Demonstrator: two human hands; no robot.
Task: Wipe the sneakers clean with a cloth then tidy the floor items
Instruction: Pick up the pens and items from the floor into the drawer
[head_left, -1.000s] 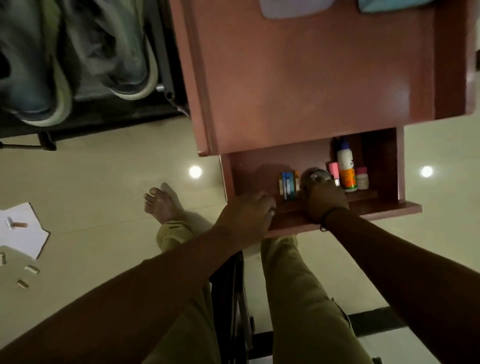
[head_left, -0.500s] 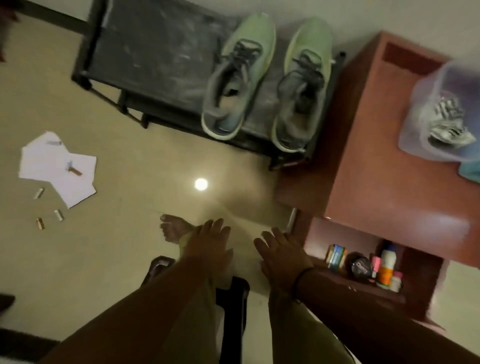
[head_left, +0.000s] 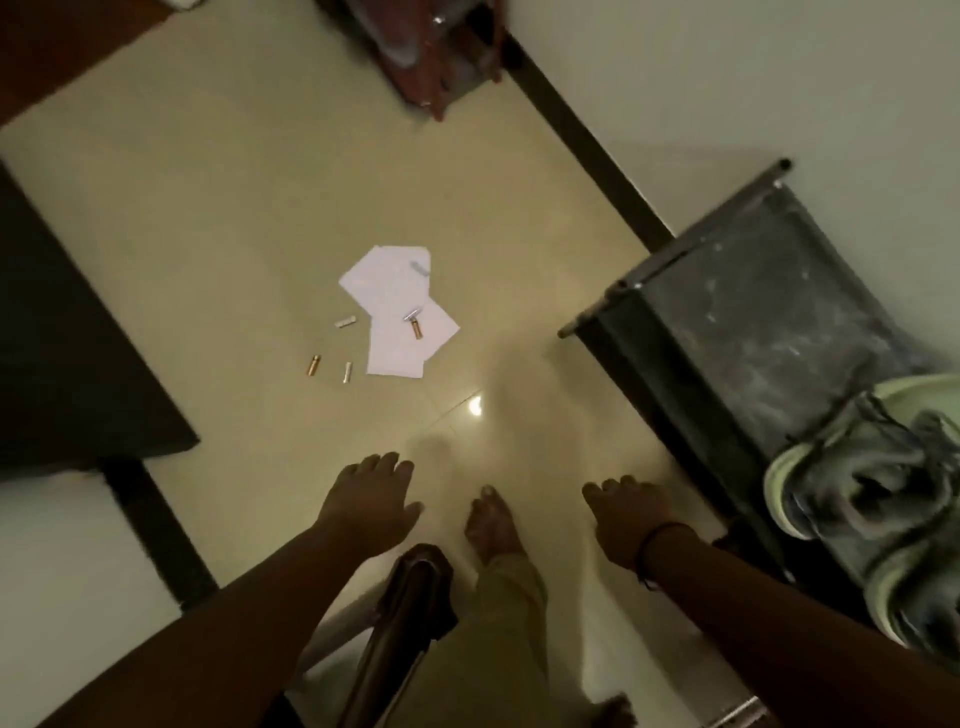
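White paper sheets (head_left: 397, 312) lie on the cream floor ahead of me, with several small batteries (head_left: 313, 365) on and beside them. A pair of pale green and grey sneakers (head_left: 862, 483) sits on a dark low rack (head_left: 748, 312) at the right. My left hand (head_left: 369, 501) hangs over the floor with relaxed fingers and holds nothing. My right hand (head_left: 626, 512) does the same, a dark band on its wrist, left of the rack. No cloth is in sight.
A reddish wooden piece of furniture (head_left: 441, 57) stands at the top by the wall. A dark slab (head_left: 67, 343) fills the left side. A dark chair frame (head_left: 405, 613) is under my arms, and my bare foot (head_left: 491, 525) rests on the floor between my hands.
The view swung left from the cabinet drawer to the floor papers. Both hands left the drawer and now hang empty over the floor; the sneakers moved to the right edge of view.
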